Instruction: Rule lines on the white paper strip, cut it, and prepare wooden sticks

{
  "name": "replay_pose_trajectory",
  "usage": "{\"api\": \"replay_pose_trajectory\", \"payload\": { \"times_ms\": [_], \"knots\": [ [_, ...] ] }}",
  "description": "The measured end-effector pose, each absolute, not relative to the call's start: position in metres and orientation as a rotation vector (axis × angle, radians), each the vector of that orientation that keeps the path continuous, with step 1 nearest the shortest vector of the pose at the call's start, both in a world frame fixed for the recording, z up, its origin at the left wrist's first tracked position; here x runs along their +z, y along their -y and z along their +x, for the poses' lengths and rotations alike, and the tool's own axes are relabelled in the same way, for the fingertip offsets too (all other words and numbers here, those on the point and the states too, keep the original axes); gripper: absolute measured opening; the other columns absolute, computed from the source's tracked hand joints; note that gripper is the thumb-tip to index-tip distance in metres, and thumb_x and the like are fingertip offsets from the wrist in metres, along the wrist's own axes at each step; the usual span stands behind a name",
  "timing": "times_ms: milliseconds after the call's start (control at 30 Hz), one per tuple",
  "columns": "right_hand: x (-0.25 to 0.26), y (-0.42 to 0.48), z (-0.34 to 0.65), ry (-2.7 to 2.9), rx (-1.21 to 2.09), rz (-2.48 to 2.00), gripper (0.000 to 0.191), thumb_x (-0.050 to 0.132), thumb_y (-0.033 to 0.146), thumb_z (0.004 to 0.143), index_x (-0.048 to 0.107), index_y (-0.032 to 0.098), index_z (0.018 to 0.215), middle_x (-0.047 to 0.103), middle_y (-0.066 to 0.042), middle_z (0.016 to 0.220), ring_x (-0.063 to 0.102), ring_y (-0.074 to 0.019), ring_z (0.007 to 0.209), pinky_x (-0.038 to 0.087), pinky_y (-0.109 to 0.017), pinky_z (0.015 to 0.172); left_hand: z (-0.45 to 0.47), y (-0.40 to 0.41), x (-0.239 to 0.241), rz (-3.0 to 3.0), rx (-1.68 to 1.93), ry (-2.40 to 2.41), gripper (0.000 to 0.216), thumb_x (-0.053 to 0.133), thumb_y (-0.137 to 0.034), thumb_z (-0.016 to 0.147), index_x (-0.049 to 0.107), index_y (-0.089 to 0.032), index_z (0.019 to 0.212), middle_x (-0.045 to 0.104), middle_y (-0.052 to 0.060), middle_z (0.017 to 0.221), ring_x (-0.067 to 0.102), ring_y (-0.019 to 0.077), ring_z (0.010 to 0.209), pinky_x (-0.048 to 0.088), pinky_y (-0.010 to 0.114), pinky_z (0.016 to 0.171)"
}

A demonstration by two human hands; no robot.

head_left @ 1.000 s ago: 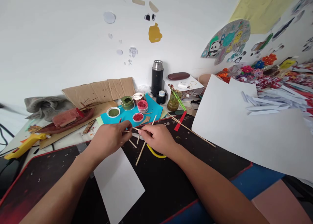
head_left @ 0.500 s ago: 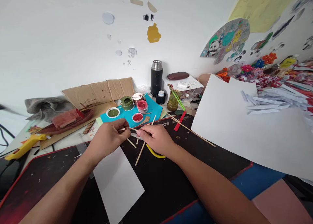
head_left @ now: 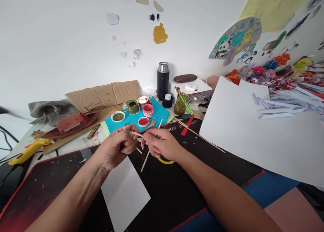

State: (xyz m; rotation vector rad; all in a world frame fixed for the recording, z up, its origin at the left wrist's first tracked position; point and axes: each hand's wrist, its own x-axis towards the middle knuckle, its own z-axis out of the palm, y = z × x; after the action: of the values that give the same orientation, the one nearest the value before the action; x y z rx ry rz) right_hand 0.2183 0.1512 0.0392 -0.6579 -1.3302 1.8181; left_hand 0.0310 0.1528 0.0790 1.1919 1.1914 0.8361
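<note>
A thin wooden stick (head_left: 137, 134) spans the gap between my two hands above the black mat. My left hand (head_left: 118, 145) is closed around one end of it. The fingers of my right hand (head_left: 160, 142) pinch the other end. Below them, another wooden stick (head_left: 146, 162) lies on the mat, partly behind my right hand. Under that hand shows the yellow curved handle (head_left: 166, 162) of something otherwise hidden. A white paper sheet (head_left: 129, 195) lies beneath my left wrist.
Open paint pots (head_left: 143, 121) stand on blue card (head_left: 162, 114) behind my hands. A red model boat (head_left: 71, 125) and a yellow glue gun (head_left: 29, 151) lie left. Large white paper (head_left: 235, 134) covers the right side. A black thermos (head_left: 163, 80) stands at the back.
My left hand has turned and its fingers have curled more around the stick. My right hand's lower fingers have come down a little. The view has shifted slightly.
</note>
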Motion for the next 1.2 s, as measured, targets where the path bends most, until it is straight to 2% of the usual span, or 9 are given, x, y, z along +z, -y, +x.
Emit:
{"api": "replay_pose_trajectory", "payload": {
  "times_ms": [300, 500, 667, 800, 867, 933, 967, 1067, 1200],
  "knots": [
    [0.042, -0.160, 0.224, 1.070, 1.809, -0.615, 0.051, 0.076, 0.064, 0.092, 0.062, 0.019, 0.074, 0.038, 0.012, 0.042, 0.033, -0.0057, 0.033, 0.024, -0.022, 0.039, 0.021, -0.159, 0.083, 1.325, 0.891, -1.211, 0.040, 0.062, -0.045, 0.081, 0.034, -0.026, 0.059, 0.028, -0.008, 0.056, 0.023, 0.0096, 0.051, 0.022, 0.027, 0.048],
    [0.039, -0.169, 0.229, 1.121, 1.701, -0.698, 0.053, 0.075, 0.069, 0.090, 0.062, 0.019, 0.078, 0.041, 0.012, 0.045, 0.038, -0.0068, 0.035, 0.027, -0.022, 0.040, 0.023, -0.141, 0.093, 1.563, 0.519, -1.128, 0.025, 0.075, -0.035, 0.080, 0.062, -0.020, 0.064, 0.050, -0.004, 0.061, 0.038, 0.0116, 0.058, 0.029, 0.026, 0.053],
    [0.034, -0.170, 0.228, 1.156, 1.681, -0.741, 0.053, 0.074, 0.069, 0.090, 0.062, 0.019, 0.078, 0.041, 0.012, 0.045, 0.036, -0.0067, 0.034, 0.027, -0.023, 0.040, 0.073, -0.084, 0.095, 1.833, 0.199, -0.966, 0.018, 0.061, -0.027, 0.089, 0.078, -0.023, 0.086, 0.066, -0.002, 0.071, 0.051, 0.0128, 0.061, 0.037, 0.025, 0.058],
    [0.032, -0.167, 0.225, 1.223, 1.715, -0.741, 0.054, 0.074, 0.070, 0.090, 0.065, 0.018, 0.078, 0.045, 0.011, 0.046, 0.038, -0.0066, 0.035, 0.027, -0.023, 0.041, 0.101, -0.051, 0.100, 1.944, 0.050, -0.734, 0.066, 0.068, -0.022, 0.084, 0.066, -0.041, 0.148, 0.068, -0.006, 0.068, 0.056, 0.0153, 0.057, 0.037, 0.026, 0.056],
    [0.031, -0.165, 0.224, 1.229, 1.723, -0.751, 0.055, 0.074, 0.070, 0.089, 0.065, 0.018, 0.078, 0.046, 0.010, 0.046, 0.037, -0.0067, 0.036, 0.027, -0.023, 0.041, 0.094, -0.059, 0.103, 1.896, 0.131, -0.794, 0.050, 0.064, -0.029, 0.092, 0.072, -0.037, 0.141, 0.066, -0.005, 0.066, 0.056, 0.0149, 0.057, 0.040, 0.025, 0.057],
    [0.031, -0.164, 0.223, 1.206, 1.732, -0.759, 0.055, 0.075, 0.071, 0.088, 0.065, 0.018, 0.077, 0.046, 0.010, 0.045, 0.036, -0.0071, 0.036, 0.027, -0.023, 0.040, 0.075, -0.082, 0.105, 1.817, 0.414, -0.919, 0.027, 0.062, -0.043, 0.097, 0.082, -0.026, 0.103, 0.069, -0.002, 0.071, 0.058, 0.0150, 0.062, 0.043, 0.025, 0.058],
    [0.031, -0.163, 0.223, 1.192, 1.739, -0.759, 0.055, 0.076, 0.071, 0.088, 0.065, 0.018, 0.077, 0.045, 0.010, 0.045, 0.036, -0.0073, 0.036, 0.027, -0.023, 0.040, 0.062, -0.096, 0.105, 1.798, 0.573, -0.987, 0.032, 0.062, -0.049, 0.098, 0.079, -0.024, 0.090, 0.073, 0.000, 0.078, 0.061, 0.0165, 0.070, 0.047, 0.026, 0.065],
    [0.033, -0.161, 0.223, 1.170, 1.772, -0.749, 0.055, 0.075, 0.071, 0.089, 0.063, 0.019, 0.074, 0.041, 0.011, 0.042, 0.035, -0.0071, 0.035, 0.027, -0.023, 0.041, 0.029, -0.133, 0.106, 1.639, 0.984, -1.275, 0.042, 0.070, -0.065, 0.091, 0.074, -0.024, 0.096, 0.073, 0.001, 0.080, 0.061, 0.0182, 0.072, 0.047, 0.028, 0.068],
    [0.036, -0.158, 0.222, 1.217, 1.811, -0.766, 0.057, 0.072, 0.071, 0.091, 0.061, 0.019, 0.072, 0.037, 0.012, 0.041, 0.037, -0.0073, 0.033, 0.026, -0.023, 0.041, 0.012, -0.153, 0.101, 1.683, 0.927, -1.446, 0.054, 0.074, -0.073, 0.083, 0.076, -0.024, 0.106, 0.059, -0.004, 0.062, 0.047, 0.0165, 0.058, 0.033, 0.027, 0.054]
  ]
}}
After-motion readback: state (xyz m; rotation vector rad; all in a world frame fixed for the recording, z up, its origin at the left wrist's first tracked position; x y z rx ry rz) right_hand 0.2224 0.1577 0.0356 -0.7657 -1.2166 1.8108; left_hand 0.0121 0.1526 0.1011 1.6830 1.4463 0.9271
